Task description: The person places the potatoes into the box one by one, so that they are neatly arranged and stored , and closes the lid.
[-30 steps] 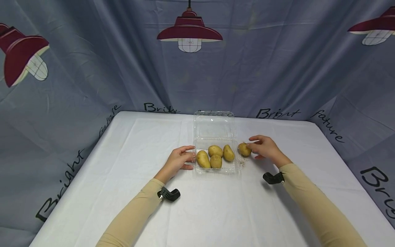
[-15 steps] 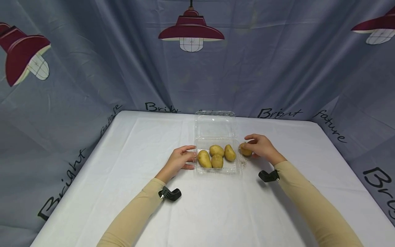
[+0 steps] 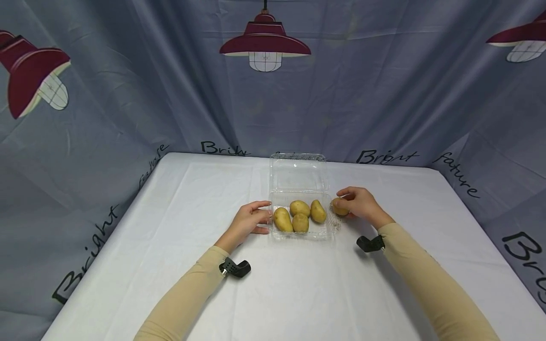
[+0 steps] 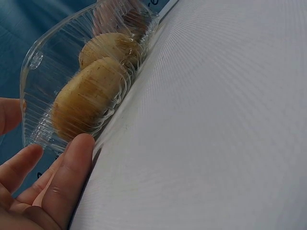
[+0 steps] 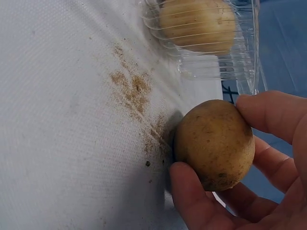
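One potato [image 5: 215,143] sits pinched between right-hand fingers [image 5: 194,196].

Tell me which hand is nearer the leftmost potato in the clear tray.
Left. The left hand touches the clear tray beside the leftmost potato; the right hand holds a loose potato beyond the tray's right edge.

Clear plastic clamshell container [image 3: 300,215] on white-clothed desk [image 3: 170,227], between both hands. Lid behind tray, open. Four tan potatoes [image 3: 300,216] in tray. Left hand [image 3: 247,222] fingers [image 4: 72,177] touching container's left wall. Fifth tan potato [image 3: 340,207] in right hand [image 3: 360,204] fingers [image 5: 192,196], just right of container.
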`<state>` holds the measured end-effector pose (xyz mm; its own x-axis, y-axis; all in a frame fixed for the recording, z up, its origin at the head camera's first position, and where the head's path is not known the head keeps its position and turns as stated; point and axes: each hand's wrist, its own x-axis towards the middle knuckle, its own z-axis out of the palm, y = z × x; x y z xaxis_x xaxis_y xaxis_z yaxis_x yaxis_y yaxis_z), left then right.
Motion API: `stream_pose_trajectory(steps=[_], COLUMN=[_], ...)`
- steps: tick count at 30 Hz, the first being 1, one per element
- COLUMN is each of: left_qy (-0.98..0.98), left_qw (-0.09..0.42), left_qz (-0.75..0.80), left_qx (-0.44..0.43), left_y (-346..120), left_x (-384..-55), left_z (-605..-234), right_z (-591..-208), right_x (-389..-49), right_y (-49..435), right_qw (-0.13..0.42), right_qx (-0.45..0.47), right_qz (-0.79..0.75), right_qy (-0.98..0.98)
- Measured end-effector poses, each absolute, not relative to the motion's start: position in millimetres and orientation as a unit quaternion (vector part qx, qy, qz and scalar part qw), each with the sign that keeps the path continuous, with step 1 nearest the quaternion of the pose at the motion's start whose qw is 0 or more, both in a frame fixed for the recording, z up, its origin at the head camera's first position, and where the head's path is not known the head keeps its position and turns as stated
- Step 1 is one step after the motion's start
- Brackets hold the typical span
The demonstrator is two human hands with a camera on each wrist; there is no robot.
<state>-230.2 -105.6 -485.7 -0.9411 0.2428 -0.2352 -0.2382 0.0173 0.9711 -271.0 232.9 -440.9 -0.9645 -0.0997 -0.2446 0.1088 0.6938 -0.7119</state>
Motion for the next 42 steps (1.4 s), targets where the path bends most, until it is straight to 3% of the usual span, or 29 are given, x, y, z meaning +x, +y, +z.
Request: stream_pose_trajectory(steps=[25,42], left_qy=[0.695,0.695], left_qw=[0.168,0.163], left_qz=[0.699,0.7], left_qx=[0.001,-0.003], left_y=[-105.7,-103.7], left_x=[-231.1,-229.8], left_z=[-488.0,-484.9], right_z=[-446.4,-430.2], right_x=[-266.2,-258.4], right_y=[234.3,238.1], right_qw=[0.097,0.04], right_qx=[0.019,-0.019], right_qz=[-0.419,-0.441], right_qy=[0.902,0.897])
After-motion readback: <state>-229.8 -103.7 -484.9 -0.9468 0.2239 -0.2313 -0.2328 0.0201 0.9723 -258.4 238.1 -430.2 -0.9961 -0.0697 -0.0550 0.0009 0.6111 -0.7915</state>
